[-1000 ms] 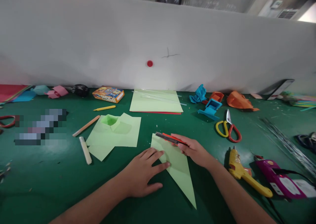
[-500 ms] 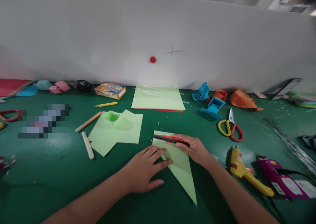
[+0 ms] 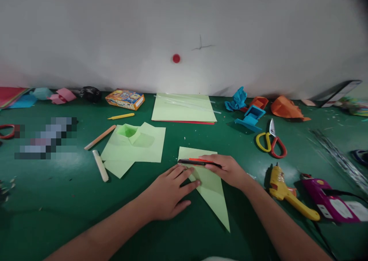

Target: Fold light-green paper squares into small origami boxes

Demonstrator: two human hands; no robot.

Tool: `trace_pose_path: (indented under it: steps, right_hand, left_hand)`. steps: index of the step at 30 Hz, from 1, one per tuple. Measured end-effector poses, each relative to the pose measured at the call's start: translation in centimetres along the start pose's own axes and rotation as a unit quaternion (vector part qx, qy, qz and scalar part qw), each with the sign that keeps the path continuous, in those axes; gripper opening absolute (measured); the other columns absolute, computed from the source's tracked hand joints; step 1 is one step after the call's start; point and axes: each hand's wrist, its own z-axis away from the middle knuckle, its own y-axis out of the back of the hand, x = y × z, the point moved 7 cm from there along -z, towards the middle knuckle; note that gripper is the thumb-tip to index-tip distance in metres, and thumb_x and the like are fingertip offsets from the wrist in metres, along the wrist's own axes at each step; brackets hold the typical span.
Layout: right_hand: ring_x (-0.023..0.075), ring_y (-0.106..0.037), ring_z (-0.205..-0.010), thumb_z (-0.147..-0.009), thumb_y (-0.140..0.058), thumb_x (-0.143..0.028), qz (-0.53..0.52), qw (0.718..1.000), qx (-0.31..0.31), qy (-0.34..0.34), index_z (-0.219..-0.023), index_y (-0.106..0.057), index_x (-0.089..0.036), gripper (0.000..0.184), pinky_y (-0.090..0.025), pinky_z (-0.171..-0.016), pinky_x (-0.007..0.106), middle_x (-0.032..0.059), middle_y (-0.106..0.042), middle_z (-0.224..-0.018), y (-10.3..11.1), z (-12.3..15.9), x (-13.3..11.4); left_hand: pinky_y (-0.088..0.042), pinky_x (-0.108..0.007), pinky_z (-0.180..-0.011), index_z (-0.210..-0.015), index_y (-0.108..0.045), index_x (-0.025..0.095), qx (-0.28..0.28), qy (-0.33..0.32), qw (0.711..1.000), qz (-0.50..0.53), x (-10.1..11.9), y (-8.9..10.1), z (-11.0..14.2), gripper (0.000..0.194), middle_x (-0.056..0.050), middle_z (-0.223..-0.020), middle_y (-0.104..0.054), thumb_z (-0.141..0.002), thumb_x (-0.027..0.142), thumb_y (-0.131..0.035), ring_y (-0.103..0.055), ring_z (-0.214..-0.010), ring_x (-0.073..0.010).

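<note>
A pale green sheet of paper, pointed at its near end, lies on the table in front of me. My left hand rests on the sheet's left edge with its fingers spread, pressing it down. In my right hand is a slim black-and-orange utility knife. It lies flat across the upper part of the sheet, its tip reaching the left edge just above my left fingertips. Left of my hands sit further green sheets with a small folded green paper cup on them.
A stack of paper lies at the back. To the right are scissors, a yellow glue gun, a purple power strip and folded blue paper. Leftward lie chalk-like sticks and a small box.
The whole view has shifted slightly as my head moved. The knife now lies closer to level across the sheet. My left hand stays in place on the paper.
</note>
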Motion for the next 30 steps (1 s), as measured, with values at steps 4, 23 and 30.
trace_pose_path:
  steps: [4, 23, 30]
  right_hand:
    - [0.0230, -0.069, -0.116, -0.103, -0.051, -0.038, 0.012, 1.000, 0.004, 0.007, -0.134, -0.067, -0.030, 0.035, -0.055, -0.101, 0.039, 0.0036, -0.073, -0.128, -0.03, 0.08, 0.09]
    - [0.0233, -0.068, -0.117, -0.104, -0.049, -0.040, 0.018, 0.999, -0.013, 0.025, -0.135, -0.066, -0.030, 0.036, -0.055, -0.101, 0.039, 0.0037, -0.073, -0.128, 0.06, -0.13, -0.39]
    - [0.0227, -0.068, -0.116, -0.106, -0.047, -0.037, 0.037, 0.999, -0.024, 0.032, -0.138, -0.063, -0.031, 0.037, -0.054, -0.100, 0.038, 0.0031, -0.072, -0.128, -0.15, 0.15, -0.15]
  left_hand:
    - [-0.035, -0.057, -0.117, -0.151, -0.045, 0.026, 0.005, 0.002, 1.000, 0.004, -0.09, 0.10, -0.03, 0.056, -0.013, -0.154, -0.044, -0.098, 0.042, -0.055, -0.041, -0.141, -0.0370]
    - [-0.037, -0.055, -0.117, -0.151, -0.045, 0.028, 0.009, 0.001, 1.000, -0.007, -0.23, 0.01, 0.06, 0.057, -0.012, -0.155, -0.044, -0.098, 0.044, -0.056, -0.043, -0.140, -0.0360]
    - [-0.037, -0.056, -0.116, -0.150, -0.046, 0.027, 0.007, -0.001, 1.000, -0.011, -0.26, 0.03, -0.07, 0.056, -0.013, -0.153, -0.045, -0.098, 0.045, -0.055, -0.043, -0.139, -0.0362]
